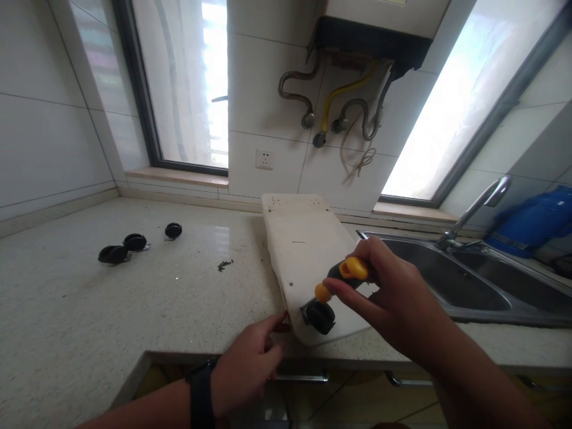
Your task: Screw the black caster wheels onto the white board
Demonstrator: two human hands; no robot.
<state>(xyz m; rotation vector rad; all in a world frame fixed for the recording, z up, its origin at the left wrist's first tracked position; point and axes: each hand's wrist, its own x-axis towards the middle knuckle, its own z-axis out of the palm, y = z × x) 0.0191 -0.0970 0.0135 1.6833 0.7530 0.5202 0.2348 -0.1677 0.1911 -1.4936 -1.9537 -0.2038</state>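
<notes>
A black caster (322, 318) stands on the near end of the white panel (306, 250), just left of and below the right hand (395, 292), which is closed round a yellow-and-black screwdriver (354, 269) angled down toward the caster's base. The left hand (248, 360) has its fingertips at the panel's near left edge — whether gripping or merely touching, I cannot tell. Beyond that hand to the left, three loose casters (134, 241) lie on the counter (147, 310) — the sink (447, 283) is right of the right hand.

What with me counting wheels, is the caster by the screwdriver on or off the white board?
On: the caster sits at a near corner of the white board; how firmly, I cannot tell.
</notes>
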